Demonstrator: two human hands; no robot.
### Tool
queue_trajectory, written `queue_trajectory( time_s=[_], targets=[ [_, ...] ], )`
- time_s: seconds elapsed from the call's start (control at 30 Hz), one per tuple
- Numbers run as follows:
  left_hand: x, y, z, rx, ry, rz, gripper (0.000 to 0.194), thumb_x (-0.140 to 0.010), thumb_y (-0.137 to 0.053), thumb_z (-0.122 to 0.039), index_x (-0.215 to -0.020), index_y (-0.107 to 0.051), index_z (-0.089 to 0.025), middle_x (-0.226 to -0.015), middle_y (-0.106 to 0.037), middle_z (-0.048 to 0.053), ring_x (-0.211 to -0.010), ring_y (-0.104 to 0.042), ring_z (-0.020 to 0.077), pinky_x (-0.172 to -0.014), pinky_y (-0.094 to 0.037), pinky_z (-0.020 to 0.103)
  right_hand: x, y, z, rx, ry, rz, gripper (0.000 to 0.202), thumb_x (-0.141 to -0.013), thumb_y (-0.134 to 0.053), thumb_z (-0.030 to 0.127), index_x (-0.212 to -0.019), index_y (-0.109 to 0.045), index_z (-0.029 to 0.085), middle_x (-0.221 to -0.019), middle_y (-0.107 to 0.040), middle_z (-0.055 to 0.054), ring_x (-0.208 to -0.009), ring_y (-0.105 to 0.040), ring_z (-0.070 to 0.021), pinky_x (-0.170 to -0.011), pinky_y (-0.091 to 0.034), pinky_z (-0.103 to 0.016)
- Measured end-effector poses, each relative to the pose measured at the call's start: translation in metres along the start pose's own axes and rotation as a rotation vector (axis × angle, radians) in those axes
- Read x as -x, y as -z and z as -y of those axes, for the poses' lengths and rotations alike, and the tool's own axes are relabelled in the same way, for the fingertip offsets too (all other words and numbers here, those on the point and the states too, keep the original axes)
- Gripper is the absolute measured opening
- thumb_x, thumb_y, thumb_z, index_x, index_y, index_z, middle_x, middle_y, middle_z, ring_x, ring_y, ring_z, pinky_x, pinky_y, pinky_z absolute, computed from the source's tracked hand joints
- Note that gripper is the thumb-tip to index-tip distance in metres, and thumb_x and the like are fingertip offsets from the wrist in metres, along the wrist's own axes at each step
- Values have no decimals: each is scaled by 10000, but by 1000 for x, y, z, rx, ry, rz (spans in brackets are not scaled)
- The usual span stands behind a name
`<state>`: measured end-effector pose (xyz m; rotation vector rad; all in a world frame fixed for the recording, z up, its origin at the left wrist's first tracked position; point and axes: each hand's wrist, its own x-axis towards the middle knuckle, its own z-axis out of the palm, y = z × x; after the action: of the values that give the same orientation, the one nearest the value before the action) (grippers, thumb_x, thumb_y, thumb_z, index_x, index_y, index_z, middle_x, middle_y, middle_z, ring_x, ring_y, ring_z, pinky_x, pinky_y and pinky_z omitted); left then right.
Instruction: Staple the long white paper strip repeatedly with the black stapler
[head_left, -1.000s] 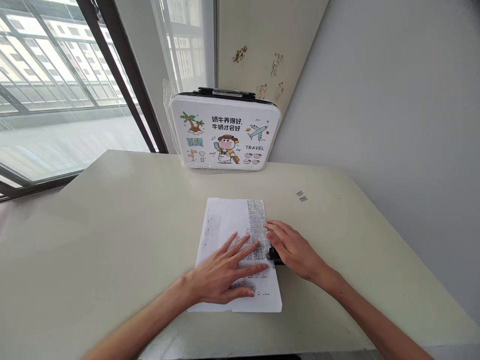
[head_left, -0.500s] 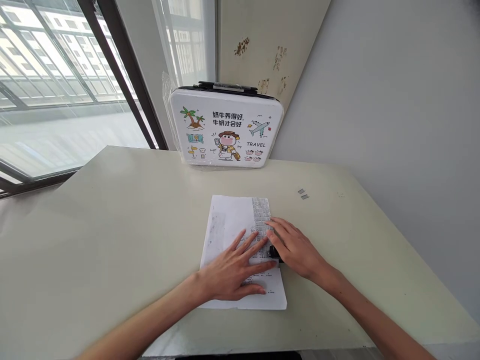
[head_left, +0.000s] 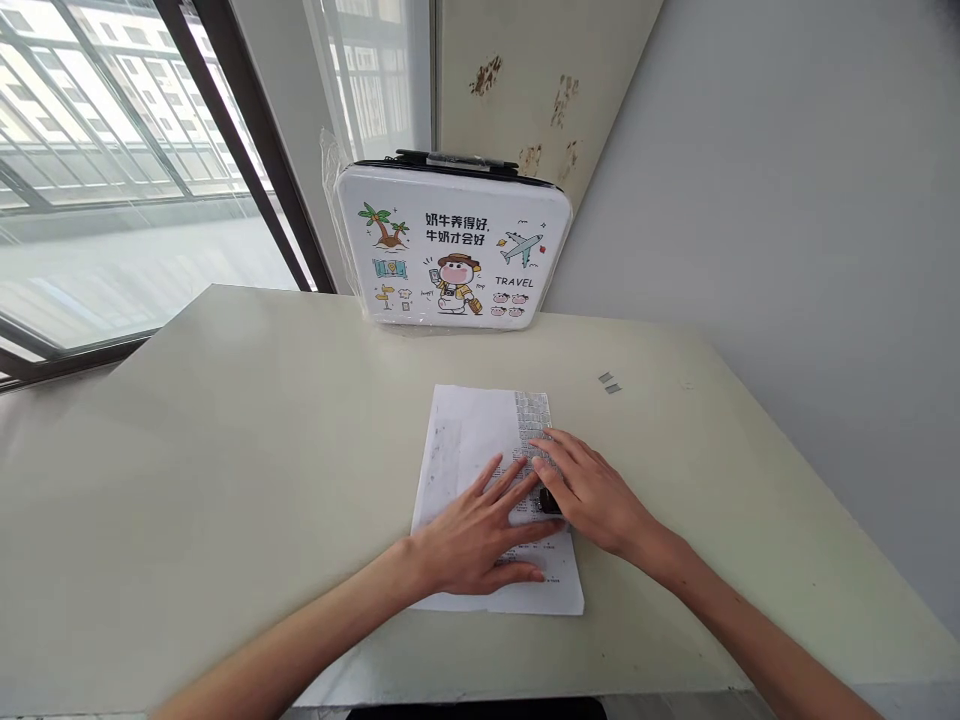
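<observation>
A sheaf of white printed paper lies on the table, with dense print along its right side. My left hand rests flat on it, fingers spread toward the right edge. At that edge my right hand curls over a small black stapler. Only the stapler's front end shows, over the paper; the rest is hidden under the palm. The fingertips of my right hand reach onto the printed strip, close to my left fingers.
Two short grey staple strips lie on the table beyond my right hand. A white cartoon-printed case in clear plastic stands at the back. A grey wall borders the right side, a window the left.
The paper has shifted slightly to the right, so the stapler's front end sits farther over it. My left hand has moved a little right with the paper. The view has tilted slightly.
</observation>
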<state>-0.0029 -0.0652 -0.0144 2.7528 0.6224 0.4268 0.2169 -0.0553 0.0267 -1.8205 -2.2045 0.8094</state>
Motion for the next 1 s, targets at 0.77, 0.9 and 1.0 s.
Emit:
queue_trajectory(
  time_s=[0.77,0.9,1.0],
  targets=[
    [-4,-6,-4,-3,36,-23,607,-1048,-508,-587,-1602,-423,-355,-1729,-247,98,-1605,-141,392,-1278,-150,653,-3,-5,4,161,-21,-1,523,-1095,-275,467,-1496,-556,282,-1656,-432,-46,-1550,-359,-268,-1234,-375,-525],
    [-4,-6,-4,-10,31,-23,608,-1048,-513,-582,-1599,-434,-337,-1726,-250,112,-1607,-133,386,-1282,-146,644,-3,-5,4,176,-18,7,534,-1097,-261,473,-1505,-548,281,-1660,-425,-46,-1550,-357,-269,-1232,-375,-534],
    [-4,-6,-4,-12,26,-32,614,-1037,-542,-575,-1595,-438,-341,-1732,-239,101,-1605,-139,393,-1279,-156,650,-3,-5,5,197,-12,8,534,-1100,-252,457,-1502,-553,272,-1656,-430,-55,-1546,-367,-269,-1225,-384,-535]
  ],
)
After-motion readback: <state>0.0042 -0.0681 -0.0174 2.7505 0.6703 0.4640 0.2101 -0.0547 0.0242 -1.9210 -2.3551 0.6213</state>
